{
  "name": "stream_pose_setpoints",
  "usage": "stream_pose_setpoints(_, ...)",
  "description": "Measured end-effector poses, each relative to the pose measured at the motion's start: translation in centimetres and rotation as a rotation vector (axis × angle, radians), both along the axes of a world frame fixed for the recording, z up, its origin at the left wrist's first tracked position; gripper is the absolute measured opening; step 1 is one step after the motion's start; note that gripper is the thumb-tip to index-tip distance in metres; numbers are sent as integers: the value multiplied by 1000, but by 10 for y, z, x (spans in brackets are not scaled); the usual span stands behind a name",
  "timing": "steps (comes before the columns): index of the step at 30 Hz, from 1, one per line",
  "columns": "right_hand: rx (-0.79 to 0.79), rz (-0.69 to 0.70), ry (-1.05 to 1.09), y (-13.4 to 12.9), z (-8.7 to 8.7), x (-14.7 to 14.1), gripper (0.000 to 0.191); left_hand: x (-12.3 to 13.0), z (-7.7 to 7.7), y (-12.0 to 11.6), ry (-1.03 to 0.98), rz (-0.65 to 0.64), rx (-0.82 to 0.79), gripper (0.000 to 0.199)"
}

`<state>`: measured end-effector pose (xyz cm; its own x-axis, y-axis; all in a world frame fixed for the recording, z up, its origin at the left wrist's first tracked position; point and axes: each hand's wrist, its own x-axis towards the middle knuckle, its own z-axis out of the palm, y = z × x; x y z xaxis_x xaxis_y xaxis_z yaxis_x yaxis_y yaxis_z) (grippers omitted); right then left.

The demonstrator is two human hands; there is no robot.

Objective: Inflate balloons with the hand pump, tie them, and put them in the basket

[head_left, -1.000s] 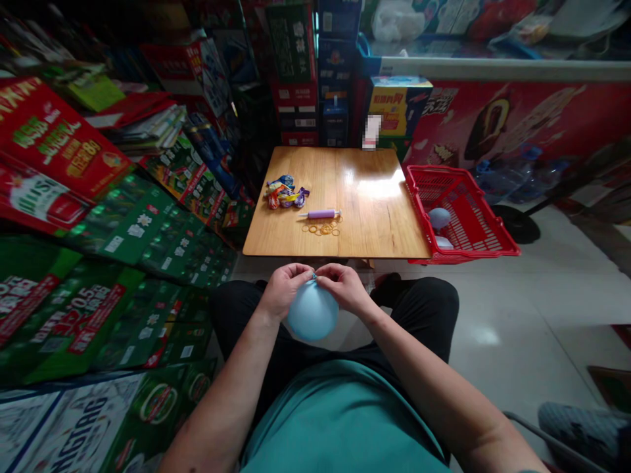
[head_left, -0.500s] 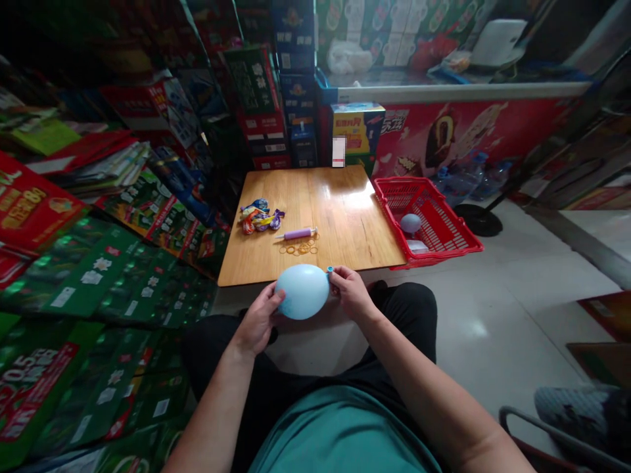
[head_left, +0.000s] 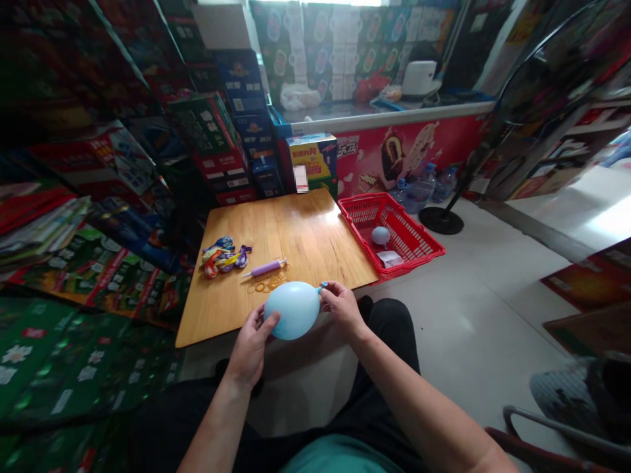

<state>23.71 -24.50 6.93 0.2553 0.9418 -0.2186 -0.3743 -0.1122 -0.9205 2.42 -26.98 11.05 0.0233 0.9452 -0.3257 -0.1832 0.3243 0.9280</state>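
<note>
Bulging smoothly, the pale blue balloon (head_left: 293, 310) narrows; its neck (head_left: 319, 290) looks darker.

Far side: freezer (head_left: 444, 148), red front with ice-cream pictures; on top a white plastic bag (head_left: 300, 96), red bag (head_left: 372, 86) and white appliance (head_left: 419, 77), left to right. Yellow-and-blue box (head_left: 311, 156) by freezer's left end, blue cartons (head_left: 249, 108) stacked left of that. Far right: clear plastic bottles (head_left: 419, 192) on pale floor (head_left: 458, 315), black round stand base (head_left: 441, 221) just beside. Left: paper pile (head_left: 42, 223); near left, green cartons (head_left: 83, 368), partly blurred. Near right: metal tube frame (head_left: 566, 433).
</note>
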Motion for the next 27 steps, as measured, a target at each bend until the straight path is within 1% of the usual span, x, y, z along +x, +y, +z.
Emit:
stream_pose_setpoints(6,18,-72,19,10,3,41,37,44,4,27,32,-39,30,69)
stream_pose_setpoints(8,21,-95,22,13,4,56,38,59,2,37,43,-51,32,70)
stream_pose_setpoints(12,14,-137,2,19,6,87,37,93,-9,59,58,-69,41,75)
stream_pose_setpoints(15,12,-189,-8,26,5,112,39,122,-14,76,103,-121,86,71)
stream_pose_setpoints(18,16,-250,-16,36,1,141,41,152,-15,93,135,-188,147,70)
stream_pose_setpoints(22,45,-349,29,50,-8,183,43,191,-18,119,145,-286,248,72)
stream_pose_setpoints(27,60,-448,58,62,-20,230,45,236,-27,150,327,-378,321,76)
